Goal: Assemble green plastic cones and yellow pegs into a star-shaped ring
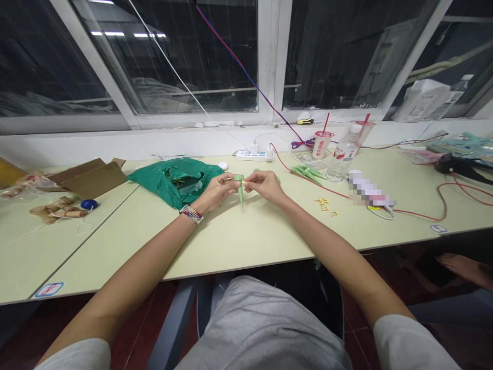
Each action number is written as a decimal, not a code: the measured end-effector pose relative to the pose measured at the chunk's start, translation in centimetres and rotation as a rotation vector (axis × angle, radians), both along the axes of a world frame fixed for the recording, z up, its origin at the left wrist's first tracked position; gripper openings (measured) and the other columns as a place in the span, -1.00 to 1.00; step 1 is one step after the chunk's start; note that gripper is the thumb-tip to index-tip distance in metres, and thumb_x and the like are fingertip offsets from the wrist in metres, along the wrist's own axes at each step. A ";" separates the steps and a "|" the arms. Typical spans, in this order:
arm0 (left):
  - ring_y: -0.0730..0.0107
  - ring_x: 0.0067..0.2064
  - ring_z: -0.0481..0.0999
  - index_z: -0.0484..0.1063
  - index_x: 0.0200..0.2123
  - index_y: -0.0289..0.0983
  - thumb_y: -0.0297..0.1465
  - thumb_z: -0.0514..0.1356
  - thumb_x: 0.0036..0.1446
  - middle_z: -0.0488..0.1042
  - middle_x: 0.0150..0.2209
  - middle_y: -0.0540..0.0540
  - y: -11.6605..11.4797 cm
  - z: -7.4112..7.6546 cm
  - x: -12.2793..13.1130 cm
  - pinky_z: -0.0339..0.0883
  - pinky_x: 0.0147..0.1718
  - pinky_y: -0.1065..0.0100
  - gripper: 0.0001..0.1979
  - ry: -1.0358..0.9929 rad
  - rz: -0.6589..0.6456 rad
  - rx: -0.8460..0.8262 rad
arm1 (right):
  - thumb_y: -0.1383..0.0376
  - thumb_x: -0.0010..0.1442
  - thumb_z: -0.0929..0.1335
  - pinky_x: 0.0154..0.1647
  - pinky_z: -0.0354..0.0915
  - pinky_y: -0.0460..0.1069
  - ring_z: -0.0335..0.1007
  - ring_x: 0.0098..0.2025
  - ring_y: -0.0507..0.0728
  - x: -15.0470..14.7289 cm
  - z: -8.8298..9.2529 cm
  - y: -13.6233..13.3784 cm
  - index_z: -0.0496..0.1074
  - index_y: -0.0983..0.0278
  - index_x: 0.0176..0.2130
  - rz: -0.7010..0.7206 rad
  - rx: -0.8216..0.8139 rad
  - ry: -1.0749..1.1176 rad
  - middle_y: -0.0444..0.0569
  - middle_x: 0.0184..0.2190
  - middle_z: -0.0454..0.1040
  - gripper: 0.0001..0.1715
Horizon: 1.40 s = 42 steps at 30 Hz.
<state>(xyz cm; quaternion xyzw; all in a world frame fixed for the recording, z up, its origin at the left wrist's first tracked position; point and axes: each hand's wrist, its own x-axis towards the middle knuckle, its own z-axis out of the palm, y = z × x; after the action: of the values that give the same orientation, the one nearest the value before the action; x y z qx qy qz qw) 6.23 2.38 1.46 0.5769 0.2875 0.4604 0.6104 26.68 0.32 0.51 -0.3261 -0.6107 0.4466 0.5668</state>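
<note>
My left hand (215, 192) and my right hand (264, 184) meet over the middle of the pale yellow table (246, 236). Together they pinch a green cone-shaped plastic spike (241, 190), wide end up and tip pointing down toward the tabletop. My left fingers are closed on its top from the left; my right fingertips pinch at its top from the right, perhaps with a small part I cannot make out. A beaded bracelet (191, 213) sits on my left wrist.
A green plastic bag (173, 180) lies left of my hands. More green spikes (308, 173), small yellow pieces (323, 204), a water bottle (342, 156), two cups with straws (321, 144), a power strip (254, 155) and red wires lie right. An open cardboard box (90, 177) sits far left.
</note>
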 end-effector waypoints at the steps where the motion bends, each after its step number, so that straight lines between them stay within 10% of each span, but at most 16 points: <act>1: 0.31 -0.23 0.64 0.55 -0.31 -0.29 -0.31 0.63 -0.13 0.65 -0.32 -0.08 -0.1 0.1 0.1 0.52 -0.14 0.29 -0.60 -0.011 0.003 -0.003 | 0.01 -0.18 0.70 -0.23 0.60 0.06 0.61 -0.41 0.12 0.0 0.2 0.0 0.61 0.29 -0.36 0.008 -0.006 0.004 -0.05 -0.47 0.63 -0.48; 8: 0.29 -0.21 0.66 0.54 -0.18 -0.29 -0.28 0.59 -0.05 0.65 -0.23 -0.11 -0.9 0.2 1.1 0.52 -0.14 0.26 -0.58 -0.034 -0.026 -0.015 | 0.05 0.01 0.62 -0.31 0.55 0.01 0.61 -0.36 0.12 1.7 0.9 -0.9 0.55 0.25 -0.24 0.041 -0.037 -0.144 -0.07 -0.40 0.64 -0.56; 14: 0.31 -0.28 0.66 0.47 -0.12 -0.28 -0.30 0.56 -0.03 0.63 -0.26 -0.09 -0.7 0.4 1.2 0.53 -0.11 0.20 -0.53 -0.054 0.012 -0.073 | 0.29 0.22 0.43 -0.18 0.42 0.01 0.57 -0.26 0.14 11.9 1.6 -4.1 0.64 0.27 -0.23 -0.363 0.102 -0.842 0.00 -0.30 0.67 -0.85; 21: 0.33 -0.29 0.64 0.46 -0.08 -0.26 -0.37 0.58 -0.08 0.61 -0.27 -0.07 -1.1 0.1 1.5 0.48 -0.14 0.23 -0.48 -0.024 -0.004 -0.023 | 0.34 0.12 0.45 -0.23 0.31 -0.02 0.59 -0.13 0.21 19.9 2.0 -7.6 0.72 0.26 -0.19 -0.505 -0.165 -1.335 0.07 -0.14 0.70 -0.74; 33: 0.36 -0.28 0.59 0.50 -0.15 -0.27 -0.34 0.59 -0.11 0.60 -0.30 -0.04 -1.0 -0.2 1.6 0.43 -0.15 0.26 -0.52 -0.027 0.017 -0.016 | 0.38 0.14 0.42 -0.21 0.32 0.01 0.57 -0.17 0.21 17.9 0.9 -5.1 0.61 0.26 -0.26 -0.448 -0.034 -1.227 0.05 -0.20 0.68 -0.86; 42: 0.32 -0.21 0.62 0.49 -0.19 -0.25 -0.33 0.59 -0.09 0.62 -0.29 -0.07 -1.4 -0.4 1.6 0.44 -0.10 0.25 -0.55 -0.041 0.001 -0.036 | 0.31 0.19 0.42 -0.20 0.45 -0.01 0.54 -0.27 0.10 5.1 3.0 -2.1 0.59 0.22 -0.28 -0.216 0.343 -0.589 -0.04 -0.27 0.60 -0.91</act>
<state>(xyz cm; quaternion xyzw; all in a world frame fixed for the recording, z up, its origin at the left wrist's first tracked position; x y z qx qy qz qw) 7.79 0.97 1.01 0.5561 0.2836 0.4673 0.6260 31.78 -1.79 3.53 -0.4036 -0.7761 0.1619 0.4567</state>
